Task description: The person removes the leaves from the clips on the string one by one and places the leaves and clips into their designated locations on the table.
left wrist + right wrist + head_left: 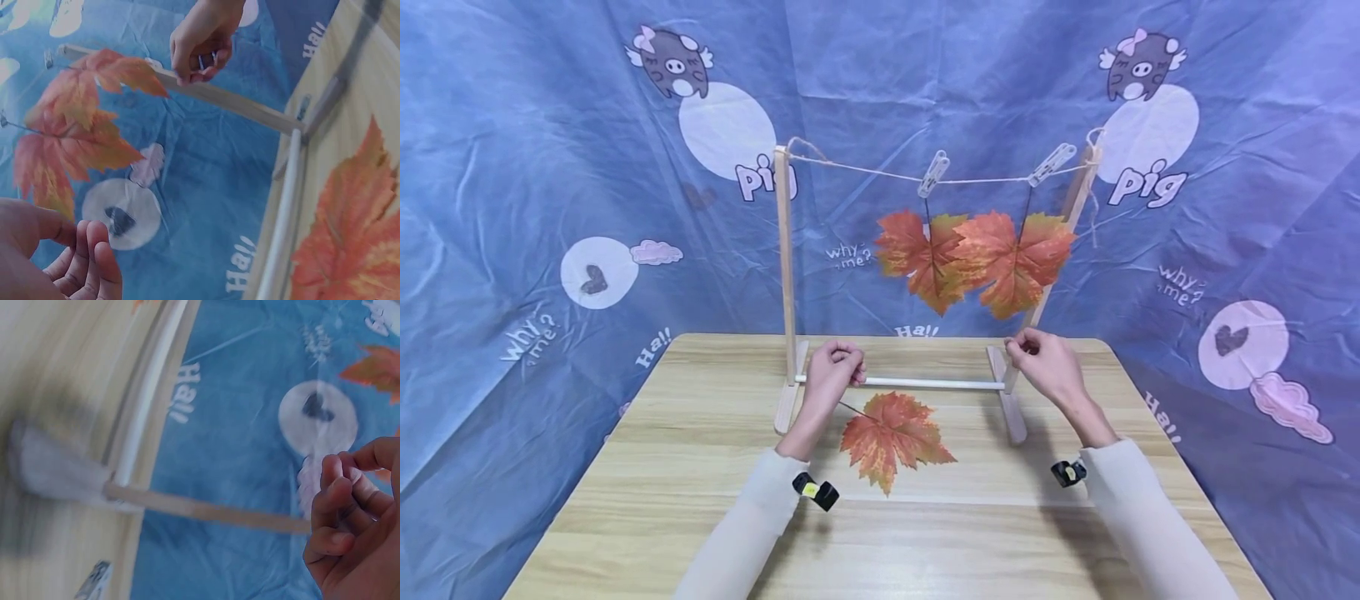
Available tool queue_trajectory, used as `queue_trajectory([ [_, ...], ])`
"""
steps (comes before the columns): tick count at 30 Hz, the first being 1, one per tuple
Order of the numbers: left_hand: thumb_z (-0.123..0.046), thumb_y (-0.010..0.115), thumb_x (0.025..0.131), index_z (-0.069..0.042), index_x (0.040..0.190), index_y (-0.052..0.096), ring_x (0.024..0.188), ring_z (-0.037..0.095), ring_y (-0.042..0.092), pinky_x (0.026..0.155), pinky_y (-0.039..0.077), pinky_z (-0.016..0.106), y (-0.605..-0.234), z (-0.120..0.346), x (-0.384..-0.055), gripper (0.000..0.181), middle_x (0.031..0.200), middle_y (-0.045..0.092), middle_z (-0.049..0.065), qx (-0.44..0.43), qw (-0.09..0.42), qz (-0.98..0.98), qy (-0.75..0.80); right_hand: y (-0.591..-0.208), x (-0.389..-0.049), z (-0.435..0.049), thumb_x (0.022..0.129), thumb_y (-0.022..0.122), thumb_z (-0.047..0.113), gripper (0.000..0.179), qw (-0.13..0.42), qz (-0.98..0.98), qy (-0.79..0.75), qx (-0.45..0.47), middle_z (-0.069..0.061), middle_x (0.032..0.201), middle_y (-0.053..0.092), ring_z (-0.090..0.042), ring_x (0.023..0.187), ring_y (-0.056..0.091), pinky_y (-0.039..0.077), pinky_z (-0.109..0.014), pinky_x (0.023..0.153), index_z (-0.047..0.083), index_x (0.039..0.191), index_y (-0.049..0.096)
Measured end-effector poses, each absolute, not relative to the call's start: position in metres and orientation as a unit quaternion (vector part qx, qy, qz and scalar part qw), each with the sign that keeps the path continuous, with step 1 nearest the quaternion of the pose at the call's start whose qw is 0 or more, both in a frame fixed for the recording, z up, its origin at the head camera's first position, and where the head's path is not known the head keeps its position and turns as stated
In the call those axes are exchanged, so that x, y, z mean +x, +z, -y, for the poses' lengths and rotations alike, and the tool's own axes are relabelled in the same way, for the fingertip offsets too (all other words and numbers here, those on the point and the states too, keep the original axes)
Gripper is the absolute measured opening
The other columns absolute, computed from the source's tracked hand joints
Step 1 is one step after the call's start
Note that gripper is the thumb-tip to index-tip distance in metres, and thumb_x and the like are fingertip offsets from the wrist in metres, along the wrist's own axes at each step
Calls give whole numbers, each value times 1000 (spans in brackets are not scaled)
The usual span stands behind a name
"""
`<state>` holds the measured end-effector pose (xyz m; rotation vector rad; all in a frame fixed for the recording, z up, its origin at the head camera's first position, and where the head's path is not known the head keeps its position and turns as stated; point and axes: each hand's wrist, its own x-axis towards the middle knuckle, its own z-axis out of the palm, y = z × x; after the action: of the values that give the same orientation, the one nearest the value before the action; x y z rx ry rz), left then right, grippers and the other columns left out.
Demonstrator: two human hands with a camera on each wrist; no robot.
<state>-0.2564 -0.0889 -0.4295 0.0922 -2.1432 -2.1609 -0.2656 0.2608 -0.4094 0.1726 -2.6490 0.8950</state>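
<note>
My left hand (835, 371) hovers with loosely bent fingers, and nothing shows between them in the left wrist view. Just right of its wrist, an orange-red maple leaf (895, 437) lies on the table, its stem running toward the wrist. My right hand (1047, 362) is raised by the frame's right post, its fingers (334, 494) loosely curled with no object visible in them. Two similar leaves, a left one (917, 254) and a right one (1018, 258), hang from a string by clear clothespins (935, 173). Another clothespin (95, 581) lies on the table.
A wooden frame stands at the table's back, with a left post (787, 267), a right post (1081, 187), a white lower rod (932, 383) and feet (1011, 408). The string (880, 172) spans the posts. Behind hangs a blue printed cloth (865, 67).
</note>
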Motion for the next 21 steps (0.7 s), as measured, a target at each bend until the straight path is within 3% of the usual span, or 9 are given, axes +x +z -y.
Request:
queue_trajectory([
  [11,-1,65,96,1,101,65,57,10,66,55,59,21,-395,83,-260,6,75,71,10,-12,71,697,-714,-384,-262,-226,104,65,29,29,186,918,325,130,2,68,67,-12,62,57,44,-26,61,16,78,70],
  [18,-5,68,99,-1,100,66,59,11,67,57,59,22,-370,82,-263,5,72,69,0,-51,82,692,-716,-363,-261,-209,105,65,31,29,191,914,324,151,2,65,64,-15,58,55,42,-30,58,17,80,70],
  [21,-8,69,101,-3,99,66,60,12,67,58,60,22,-361,81,-265,6,75,70,4,-67,87,689,-717,-353,-262,-203,105,64,31,29,197,912,322,160,2,64,62,-15,58,54,41,-31,58,18,79,69],
])
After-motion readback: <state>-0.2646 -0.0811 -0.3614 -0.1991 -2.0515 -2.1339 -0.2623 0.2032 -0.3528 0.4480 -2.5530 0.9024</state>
